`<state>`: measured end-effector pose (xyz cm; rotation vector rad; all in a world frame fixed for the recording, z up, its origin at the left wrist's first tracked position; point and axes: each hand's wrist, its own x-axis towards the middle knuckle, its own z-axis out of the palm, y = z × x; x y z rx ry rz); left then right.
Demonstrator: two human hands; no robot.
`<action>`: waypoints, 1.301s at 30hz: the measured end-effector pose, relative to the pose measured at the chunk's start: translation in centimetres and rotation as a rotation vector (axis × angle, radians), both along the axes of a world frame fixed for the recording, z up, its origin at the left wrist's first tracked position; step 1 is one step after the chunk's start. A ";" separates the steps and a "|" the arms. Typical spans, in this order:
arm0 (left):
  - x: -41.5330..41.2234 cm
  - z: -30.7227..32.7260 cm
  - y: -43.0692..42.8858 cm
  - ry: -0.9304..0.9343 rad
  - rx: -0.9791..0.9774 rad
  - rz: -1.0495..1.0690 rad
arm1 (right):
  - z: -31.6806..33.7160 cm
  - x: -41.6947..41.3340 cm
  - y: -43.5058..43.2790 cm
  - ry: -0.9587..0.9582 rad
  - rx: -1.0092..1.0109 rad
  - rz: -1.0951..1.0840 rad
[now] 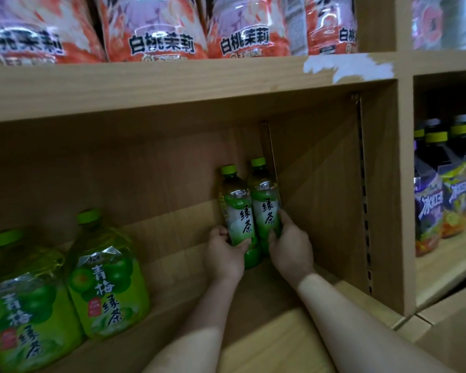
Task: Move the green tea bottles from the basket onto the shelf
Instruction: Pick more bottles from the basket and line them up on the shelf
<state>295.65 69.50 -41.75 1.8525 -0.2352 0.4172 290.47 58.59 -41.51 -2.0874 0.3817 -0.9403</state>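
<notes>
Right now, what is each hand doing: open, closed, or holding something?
Left hand: grips the left green tea bottle near its base.
Right hand: grips the right green tea bottle near its base.

Left hand (223,255) grips left bottle (238,211); right hand (291,249) grips right bottle (265,203). Both upright, touching, apparently resting on the shelf (178,232) near its right wall. Jugs (108,278) well apart, left.

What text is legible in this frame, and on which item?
"绿茶": left green tea bottle and right green tea bottle.
"青梅绿茶": large yellow-green bottles, left on the same shelf.
"白桃茉莉": pink bottles, upper shelf.
"冰红", the rest hidden: purple bottles, right bay.
Small print at the label tops and the red seals: too blurred to read.
</notes>
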 end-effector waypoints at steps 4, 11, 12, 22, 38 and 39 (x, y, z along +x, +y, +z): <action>0.0 0.1 0.0 -0.011 0.018 0.004 | -0.2 0.4 -0.3 0.064 0.021 0.038; -0.5 1.3 0.0 0.064 0.111 0.000 | -0.2 0.2 -0.1 0.003 0.046 0.075; -1.0 1.7 0.2 0.081 0.132 -0.004 | -0.1 0.0 0.0 0.011 0.041 0.087; -12.0 6.2 5.8 -0.158 0.147 -0.176 | 6.5 -10.5 1.8 0.145 -0.176 0.220; -32.7 -0.3 4.9 -0.268 0.403 -0.681 | 6.4 -41.5 -0.4 0.588 -0.633 0.080; -32.9 -1.0 4.1 -0.272 0.398 -0.703 | 6.1 -42.6 -0.5 0.595 -0.619 0.062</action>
